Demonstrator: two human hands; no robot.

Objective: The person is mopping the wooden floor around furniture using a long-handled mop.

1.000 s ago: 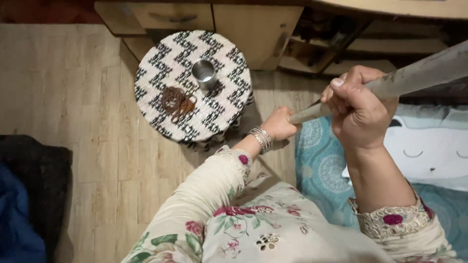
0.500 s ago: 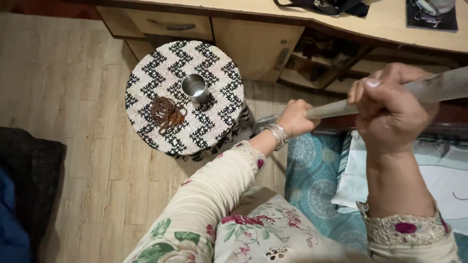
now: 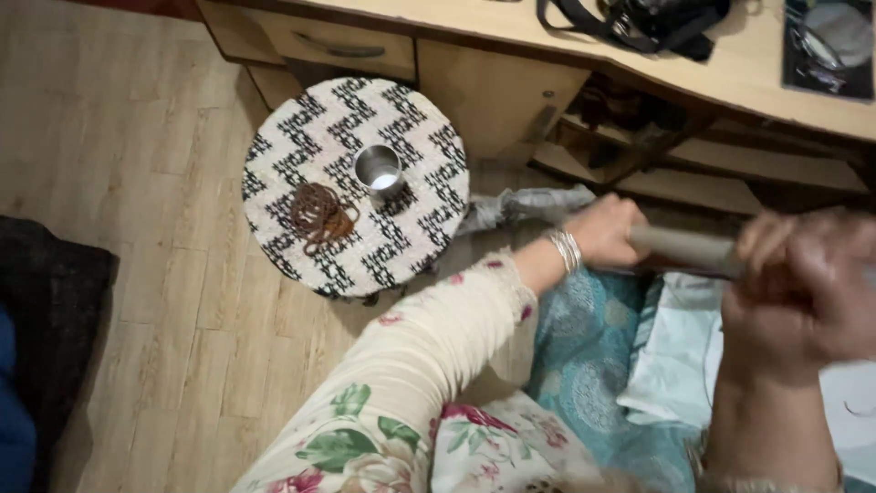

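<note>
Both hands grip a long grey pole (image 3: 686, 246) that runs nearly level across the right side. My left hand (image 3: 607, 233), with silver bangles at the wrist, is closed around its lower part. My right hand (image 3: 803, 292), blurred and closer to the camera, is closed around it higher up. Beyond the left hand, a crumpled grey bundle (image 3: 525, 205) lies on the floor at the pole's far end; whether it is fixed to the pole I cannot tell.
A round stool (image 3: 420, 237) with a black-and-white zigzag cover stands to the left, carrying a steel cup (image 3: 378, 171) and a brown bead string (image 3: 319, 213). A wooden desk (image 3: 493, 82) with a drawer runs along the top. Teal bedding (image 3: 593, 338) lies below my hands.
The pole has dropped from a rising slant to nearly level. My right hand moved down and right, and my left hand shifted right along it. The grey bundle has come into sight.
</note>
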